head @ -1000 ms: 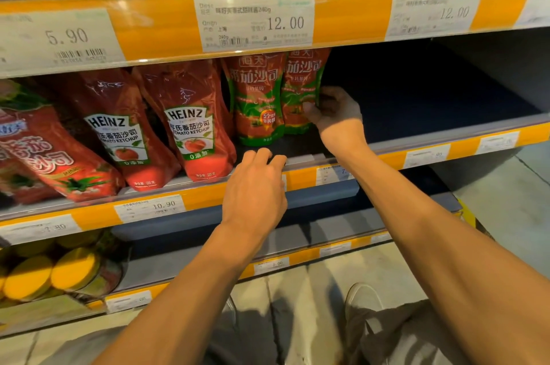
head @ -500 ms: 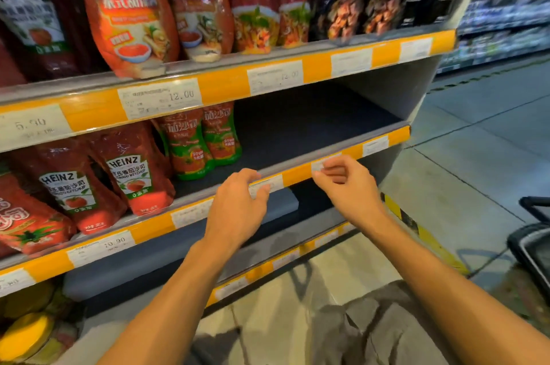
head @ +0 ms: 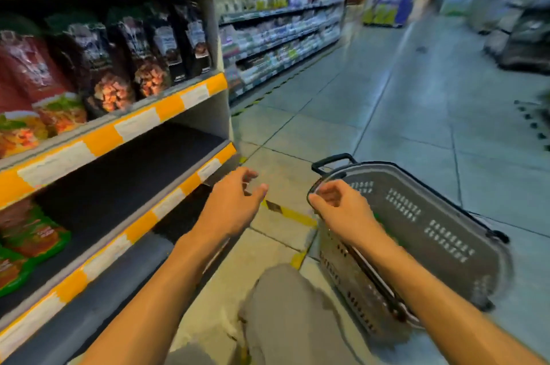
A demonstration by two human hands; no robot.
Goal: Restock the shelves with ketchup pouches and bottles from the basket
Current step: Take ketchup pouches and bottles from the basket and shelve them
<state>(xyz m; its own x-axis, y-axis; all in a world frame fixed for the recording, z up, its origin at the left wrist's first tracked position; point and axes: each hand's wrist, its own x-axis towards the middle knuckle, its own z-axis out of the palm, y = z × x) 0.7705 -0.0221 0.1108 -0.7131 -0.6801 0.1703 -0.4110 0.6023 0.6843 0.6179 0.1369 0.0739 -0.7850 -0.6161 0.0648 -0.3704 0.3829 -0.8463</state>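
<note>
Both hands gone from shelf edge; view turned toward aisle.

Shelf (head: 125, 168): big dark gap, room for more ketchup.

Basket (head: 440, 216) on floor just beside knee, easy reach.

Ketchup pouches (head: 26, 233) at far left, cut off.

Left hand (head: 232, 201): fingers loose, holds nothing, in air.

Right hand (head: 339, 207): loosely curled over basket rim, empty, likely going in for next pouch.

Basket inside mostly hidden, blurry.

Both empty hands, the left hand (head: 230, 204) and the right hand (head: 339, 208), are held with loosely curled fingers above the floor (head: 401, 126) between the shelves (head: 125, 132) and the grey basket (head: 440, 233).
</note>
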